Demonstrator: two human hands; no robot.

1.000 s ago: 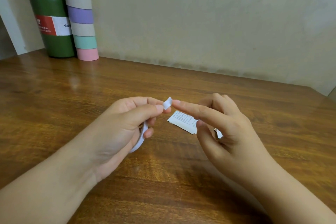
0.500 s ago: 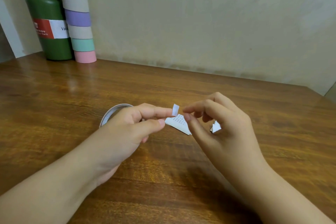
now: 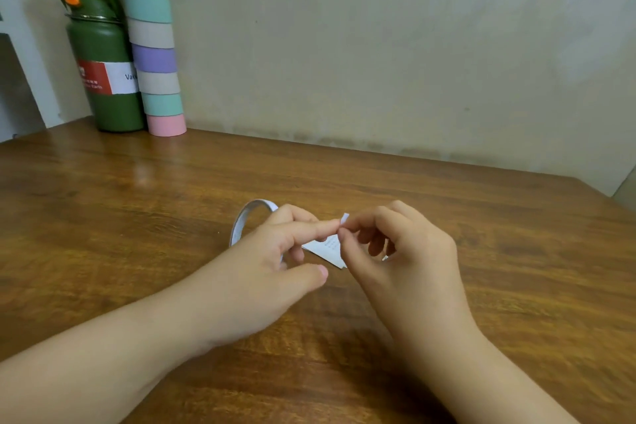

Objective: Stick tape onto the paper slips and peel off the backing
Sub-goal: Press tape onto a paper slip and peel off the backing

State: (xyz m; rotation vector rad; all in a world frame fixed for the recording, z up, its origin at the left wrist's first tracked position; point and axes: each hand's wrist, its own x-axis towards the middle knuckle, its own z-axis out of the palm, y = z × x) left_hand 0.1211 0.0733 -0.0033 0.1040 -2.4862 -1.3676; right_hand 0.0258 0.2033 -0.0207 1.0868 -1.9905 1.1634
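White tape piece: pinched between right hand thumb and forefinger, left hand forefinger tip touching it (likely steadying for backing removal), grip otherwise loose. Paper slip: flat on wooden desk, directly beneath. Tape roll: behind left hand.

Tape roll on table, just left of left hand. Paper slip flat on table between both hands, partly hidden. Right hand right of slip. Bottle and stack of rolls far left, touching, against wall.
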